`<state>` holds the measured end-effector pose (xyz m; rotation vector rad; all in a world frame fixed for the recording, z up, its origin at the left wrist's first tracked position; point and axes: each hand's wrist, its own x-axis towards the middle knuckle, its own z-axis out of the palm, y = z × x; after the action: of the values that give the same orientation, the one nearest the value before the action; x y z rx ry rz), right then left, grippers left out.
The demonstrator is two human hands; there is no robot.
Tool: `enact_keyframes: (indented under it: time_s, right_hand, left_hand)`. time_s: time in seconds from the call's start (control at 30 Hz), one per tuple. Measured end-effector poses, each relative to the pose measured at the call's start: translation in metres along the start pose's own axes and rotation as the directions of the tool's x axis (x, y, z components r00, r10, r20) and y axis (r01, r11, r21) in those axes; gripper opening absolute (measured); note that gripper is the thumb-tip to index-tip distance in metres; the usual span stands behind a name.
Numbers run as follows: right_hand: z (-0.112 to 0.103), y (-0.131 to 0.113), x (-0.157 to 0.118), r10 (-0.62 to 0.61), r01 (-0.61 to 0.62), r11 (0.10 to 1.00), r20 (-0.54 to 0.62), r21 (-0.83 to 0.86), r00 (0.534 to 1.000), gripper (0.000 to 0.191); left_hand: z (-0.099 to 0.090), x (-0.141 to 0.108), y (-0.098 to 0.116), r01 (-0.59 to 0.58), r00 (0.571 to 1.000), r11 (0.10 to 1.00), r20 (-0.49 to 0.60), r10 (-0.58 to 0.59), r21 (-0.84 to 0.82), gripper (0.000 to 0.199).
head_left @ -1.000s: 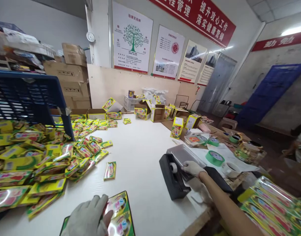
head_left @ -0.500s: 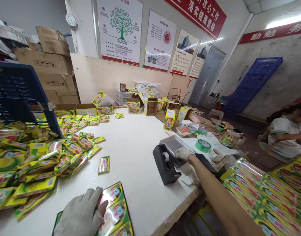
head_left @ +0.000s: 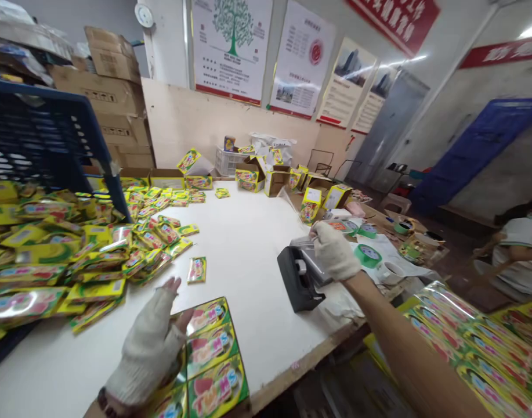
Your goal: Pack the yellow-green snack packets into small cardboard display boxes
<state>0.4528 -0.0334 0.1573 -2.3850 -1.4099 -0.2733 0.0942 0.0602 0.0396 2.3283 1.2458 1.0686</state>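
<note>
Glossy yellow-and-green printed packs (head_left: pixel 216 348) lay in a flat block at bottom centre

The block sat on the smooth white tabletop (head_left: pixel 248 232), under the knit-gloved left hand (head_left: pixel 146 342), whose fingers were apart; whether they pressed on it could not be told. Right of centre, the knit-gloved right hand (head_left: pixel 335 252) had its fingertips pinched together on thin clear plastic film (head_left: pixel 292 204), just beside a boxy black tape dispenser (head_left: pixel 294 284) with a roll in its slot. At left, loose shiny cartons (head_left: pixel 91 255) were heaped against a slotted dark-blue plastic crate (head_left: pixel 96 133). Near upper centre, a white lattice plastic basket (head_left: pixel 224 164) carried a small purple box (head_left: pixel 230 143).
</note>
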Motion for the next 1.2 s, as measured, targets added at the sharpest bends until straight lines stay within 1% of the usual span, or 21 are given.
enact_keyframes:
  time_s: [0.03, 0.07, 0.1, 0.13, 0.17, 0.23, 0.3, 0.33, 0.37, 0.43, 0.53, 0.6, 0.67, 0.83, 0.93, 0.97, 1.03, 1.07, 1.1, 1.13, 1.2]
  right_hand:
    - [-0.014, -0.015, -0.003, -0.107, 0.112, 0.980, -0.038, 0.167, 0.993, 0.017]
    - [-0.026, -0.030, -0.006, -0.201, 0.201, 0.909, -0.038, 0.366, 0.979, 0.012]
    - [-0.035, -0.044, -0.009, -0.281, 0.231, 0.792, 0.002, 0.565, 0.960, 0.012]
    - [-0.041, -0.058, -0.012, -0.358, 0.192, 0.650, 0.073, 0.735, 0.931, 0.018]
    - [-0.042, -0.071, -0.015, -0.431, 0.091, 0.518, 0.168, 0.851, 0.887, 0.024]
    - [-0.029, -0.095, -0.021, -0.562, -0.197, 0.348, 0.372, 0.917, 0.739, 0.033]
    - [0.001, -0.116, -0.029, -0.643, -0.445, 0.310, 0.531, 0.840, 0.553, 0.038]
    - [0.020, -0.126, -0.033, -0.655, -0.523, 0.316, 0.581, 0.792, 0.484, 0.039]
    - [0.039, -0.135, -0.037, -0.648, -0.562, 0.326, 0.613, 0.760, 0.452, 0.037]
    - [0.073, -0.148, -0.043, -0.571, -0.538, 0.372, 0.643, 0.757, 0.511, 0.027]
    - [0.105, -0.157, -0.045, -0.441, -0.303, 0.597, 0.620, 0.743, 0.649, 0.014]
    - [0.116, -0.157, -0.042, -0.402, -0.170, 0.716, 0.599, 0.677, 0.692, 0.009]
    - [0.123, -0.155, -0.039, -0.378, -0.132, 0.762, 0.600, 0.634, 0.705, 0.008]
    - [0.131, -0.142, -0.053, -0.352, -0.181, 0.790, 0.675, 0.586, 0.649, 0.023]
    - [0.133, -0.137, -0.068, -0.339, -0.194, 0.777, 0.657, 0.599, 0.673, 0.031]
    - [0.133, -0.136, -0.071, -0.337, -0.180, 0.780, 0.645, 0.599, 0.686, 0.033]
    - [0.134, -0.136, -0.073, -0.339, -0.144, 0.797, 0.633, 0.586, 0.696, 0.034]
    - [0.134, -0.136, -0.072, -0.342, -0.127, 0.807, 0.632, 0.576, 0.695, 0.034]
    - [0.135, -0.136, -0.070, -0.346, -0.113, 0.815, 0.634, 0.568, 0.691, 0.032]
    - [0.136, -0.137, -0.067, -0.350, -0.105, 0.819, 0.638, 0.563, 0.686, 0.031]
    - [0.138, -0.138, -0.062, -0.363, -0.090, 0.820, 0.636, 0.565, 0.681, 0.028]
  left_hand:
    - [-0.011, 0.005, 0.003, 0.009, 0.997, 0.998, -0.076, -0.014, -0.069, 0.063]
    - [-0.025, 0.010, 0.006, 0.025, 0.989, 0.991, -0.142, -0.044, -0.134, 0.065]
    - [-0.040, 0.017, 0.009, 0.050, 0.979, 0.976, -0.185, -0.090, -0.210, 0.068]
    - [-0.055, 0.024, 0.012, 0.060, 0.971, 0.950, -0.204, -0.128, -0.308, 0.070]
    - [-0.070, 0.030, 0.014, 0.071, 0.967, 0.911, -0.194, -0.162, -0.406, 0.073]
    - [-0.093, 0.036, 0.016, 0.140, 0.976, 0.813, -0.061, -0.210, -0.565, 0.080]
    - [-0.103, 0.032, 0.013, 0.297, 0.955, 0.735, 0.172, -0.243, -0.609, 0.085]
    - [-0.102, 0.027, 0.009, 0.376, 0.926, 0.713, 0.266, -0.267, -0.592, 0.083]
    - [-0.097, 0.021, 0.004, 0.435, 0.899, 0.707, 0.320, -0.300, -0.558, 0.076]
    - [-0.080, 0.006, -0.008, 0.475, 0.880, 0.744, 0.269, -0.392, -0.470, 0.056]
    - [-0.051, -0.012, -0.026, 0.477, 0.876, 0.840, 0.058, -0.479, -0.259, 0.037]
    - [-0.038, -0.017, -0.031, 0.495, 0.868, 0.863, 0.024, -0.495, -0.104, 0.031]
    - [-0.030, -0.017, -0.032, 0.522, 0.850, 0.853, 0.082, -0.520, -0.003, 0.023]
    - [-0.027, -0.029, -0.035, 0.567, 0.807, 0.823, 0.190, -0.560, 0.016, 0.026]
    - [-0.031, -0.040, -0.040, 0.594, 0.791, 0.804, 0.191, -0.581, -0.014, 0.028]
    - [-0.033, -0.041, -0.040, 0.571, 0.806, 0.821, 0.173, -0.566, 0.025, 0.030]
    - [-0.035, -0.038, -0.035, 0.408, 0.893, 0.897, 0.130, -0.431, 0.171, 0.035]
    - [-0.035, -0.033, -0.029, 0.261, 0.942, 0.935, 0.148, -0.300, 0.239, 0.037]
    - [-0.033, -0.027, -0.022, 0.082, 0.967, 0.958, 0.209, -0.143, 0.273, 0.039]
    - [-0.029, -0.021, -0.013, -0.102, 0.953, 0.959, 0.304, 0.018, 0.264, 0.039]
    - [-0.016, -0.011, 0.008, -0.362, 0.838, 0.918, 0.486, 0.246, 0.160, 0.031]
